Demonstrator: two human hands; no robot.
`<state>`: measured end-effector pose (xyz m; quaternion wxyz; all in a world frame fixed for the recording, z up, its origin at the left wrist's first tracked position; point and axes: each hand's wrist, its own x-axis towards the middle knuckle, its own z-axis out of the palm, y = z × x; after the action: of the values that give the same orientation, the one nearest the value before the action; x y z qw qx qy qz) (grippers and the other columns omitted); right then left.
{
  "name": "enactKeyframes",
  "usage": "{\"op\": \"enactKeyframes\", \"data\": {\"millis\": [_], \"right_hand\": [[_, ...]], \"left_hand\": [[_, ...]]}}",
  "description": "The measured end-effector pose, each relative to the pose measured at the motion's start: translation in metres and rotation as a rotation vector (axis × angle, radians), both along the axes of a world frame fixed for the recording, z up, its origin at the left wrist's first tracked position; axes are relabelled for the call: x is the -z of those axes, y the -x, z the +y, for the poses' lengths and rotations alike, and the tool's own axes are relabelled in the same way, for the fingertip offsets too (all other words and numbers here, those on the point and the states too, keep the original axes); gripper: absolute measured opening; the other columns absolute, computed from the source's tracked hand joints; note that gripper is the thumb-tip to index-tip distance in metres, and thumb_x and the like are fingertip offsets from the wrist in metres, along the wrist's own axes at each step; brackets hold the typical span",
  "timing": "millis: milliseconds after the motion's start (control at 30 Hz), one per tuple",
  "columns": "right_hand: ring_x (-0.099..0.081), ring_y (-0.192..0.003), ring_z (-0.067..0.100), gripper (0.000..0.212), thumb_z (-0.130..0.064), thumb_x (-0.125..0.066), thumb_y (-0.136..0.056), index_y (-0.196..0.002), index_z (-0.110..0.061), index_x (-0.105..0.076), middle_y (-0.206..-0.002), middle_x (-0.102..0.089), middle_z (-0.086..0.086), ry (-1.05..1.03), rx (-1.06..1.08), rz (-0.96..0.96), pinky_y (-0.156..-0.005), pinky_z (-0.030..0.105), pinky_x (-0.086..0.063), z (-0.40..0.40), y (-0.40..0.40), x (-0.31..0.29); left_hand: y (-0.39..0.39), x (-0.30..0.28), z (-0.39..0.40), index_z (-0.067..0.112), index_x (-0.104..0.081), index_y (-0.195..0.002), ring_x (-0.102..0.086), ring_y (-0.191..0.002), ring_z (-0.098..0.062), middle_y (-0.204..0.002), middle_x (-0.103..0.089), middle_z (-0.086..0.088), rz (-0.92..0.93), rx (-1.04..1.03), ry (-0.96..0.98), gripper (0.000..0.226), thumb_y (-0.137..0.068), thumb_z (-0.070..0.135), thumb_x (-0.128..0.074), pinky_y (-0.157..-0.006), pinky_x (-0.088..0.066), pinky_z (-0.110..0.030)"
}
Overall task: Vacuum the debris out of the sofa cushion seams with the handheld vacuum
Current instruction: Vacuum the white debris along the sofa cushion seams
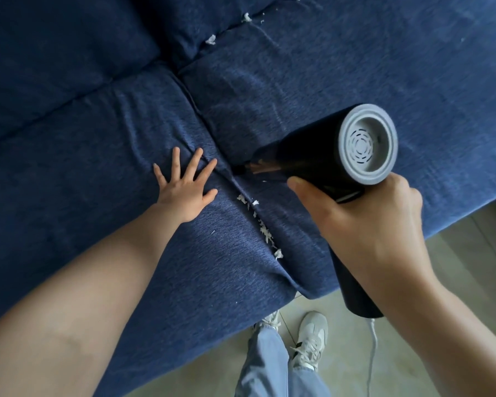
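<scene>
Right hand grips black handheld vacuum with grey end cap, blurred nozzle at seam; left hand flat, fingers spread, on blue fabric sofa cushion beside white debris scraps.

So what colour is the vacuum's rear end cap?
Grey rear end cap, with slotted vents; head view.

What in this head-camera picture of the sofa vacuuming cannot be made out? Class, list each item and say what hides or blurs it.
1. Head view: the nozzle tip of the handheld vacuum is motion-blurred, so contact with the seam is unclear.
2. The vacuum's handle is mostly covered by the right hand.
3. The white cord is lost behind the right forearm.
4. Debris deep in the seam is hidden by cushion folds.
5. The fabric under the left hand is covered.
</scene>
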<state>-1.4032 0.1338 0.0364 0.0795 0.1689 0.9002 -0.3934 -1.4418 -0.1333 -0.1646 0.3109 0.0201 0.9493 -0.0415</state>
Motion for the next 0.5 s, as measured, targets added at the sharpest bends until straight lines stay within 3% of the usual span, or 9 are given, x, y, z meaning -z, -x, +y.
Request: {"op": "enactKeyframes", "data": {"millis": [100, 233, 300, 367, 500], "right_hand": [[-0.068, -0.076, 0.019, 0.044, -0.069, -0.066, -0.059, -0.069, -0.027, -0.063, -0.062, -0.065, -0.009, 0.066, 0.030, 0.013, -0.067, 0.028, -0.050, 0.006, -0.008, -0.007], [-0.065, -0.080, 0.019, 0.046, -0.070, -0.065, -0.058, -0.069, -0.025, -0.062, -0.064, -0.065, -0.009, 0.049, -0.015, -0.039, -0.058, 0.021, -0.042, 0.011, -0.015, -0.009], [-0.062, -0.084, 0.019, 0.047, -0.070, -0.064, -0.058, -0.070, -0.024, -0.061, -0.067, -0.065, -0.007, 0.031, -0.029, -0.056, -0.060, 0.024, -0.039, 0.014, -0.018, -0.006], [-0.058, -0.086, 0.016, 0.048, -0.071, -0.063, -0.058, -0.072, -0.025, -0.062, -0.069, -0.063, -0.010, 0.013, -0.039, -0.053, -0.064, 0.023, -0.037, 0.016, -0.020, -0.004], [-0.047, -0.079, 0.006, 0.055, -0.078, -0.056, -0.054, -0.077, -0.028, -0.063, -0.072, -0.061, -0.014, -0.020, -0.065, -0.021, -0.058, 0.015, -0.040, 0.016, -0.023, -0.001]], "left_hand": [[0.001, -0.004, 0.002, 0.043, 0.013, -0.149, 0.032, -0.140, -0.035, -0.156, 0.030, 0.010, -0.004, -0.011, -0.015, 0.068, -0.095, 0.063, -0.024, -0.108, 0.007, -0.072], [-0.001, -0.010, 0.002, 0.033, 0.025, -0.148, 0.029, -0.143, -0.031, -0.157, 0.027, 0.012, 0.015, -0.034, -0.031, 0.080, -0.095, 0.062, -0.027, -0.110, 0.003, -0.070], [-0.004, -0.011, 0.001, 0.030, 0.024, -0.149, 0.028, -0.143, -0.030, -0.157, 0.027, 0.012, 0.015, -0.034, -0.029, 0.080, -0.096, 0.061, -0.027, -0.111, 0.002, -0.069], [-0.007, -0.010, 0.000, 0.032, 0.017, -0.151, 0.029, -0.143, -0.030, -0.156, 0.030, 0.011, -0.005, -0.013, -0.013, 0.074, -0.097, 0.061, -0.023, -0.111, 0.003, -0.069], [-0.016, -0.008, -0.004, 0.041, 0.014, -0.150, 0.032, -0.141, -0.031, -0.155, 0.033, 0.008, -0.024, 0.025, -0.005, 0.068, -0.096, 0.063, -0.020, -0.110, 0.007, -0.069]]}}
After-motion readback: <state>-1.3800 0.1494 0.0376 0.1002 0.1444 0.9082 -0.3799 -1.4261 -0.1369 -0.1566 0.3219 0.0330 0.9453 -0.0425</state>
